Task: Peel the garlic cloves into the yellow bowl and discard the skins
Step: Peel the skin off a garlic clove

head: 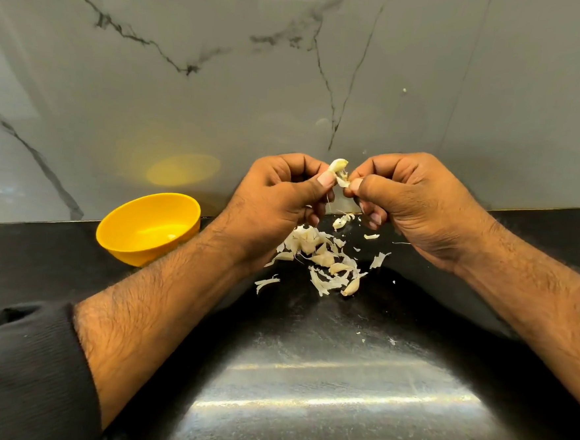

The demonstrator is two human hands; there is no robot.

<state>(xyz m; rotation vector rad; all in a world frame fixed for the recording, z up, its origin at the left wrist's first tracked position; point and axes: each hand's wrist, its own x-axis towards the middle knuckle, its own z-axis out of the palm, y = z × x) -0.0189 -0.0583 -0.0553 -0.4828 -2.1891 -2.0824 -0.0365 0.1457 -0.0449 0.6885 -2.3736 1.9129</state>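
Both hands are up off the table working one garlic clove (338, 168) between them: the left hand (283, 192) pinches it with thumb and fingertips, and the right hand (410, 200) pinches the loose bit of skin (343, 182) hanging off the clove's lower end, fingers curled in tight. So this looks like mid-peel, with the skin partly off and the top of the clove already showing pale yellow. Next move, I'd guess, is to strip the rest of that papery layer away without crushing the clove, let the skin drop, then carry the bare clove over to the bowl. Right below the hands, on the dark table (305, 375), there's a messy pile of skins and cloves (320, 256), and it's hard to say which pieces still need peeling, though a couple near the front edge look like whole cloves. A few stray flakes lie further right and nearer the camera. The yellow bowl (115, 238) sits off to the left, just beside the left forearm and a little nearer than the hands, against the grey marble wall (223, 77). There seems to be one small pale piece inside it, maybe a peeled clove, can't be sure. None of the skins have been cleared away yet.
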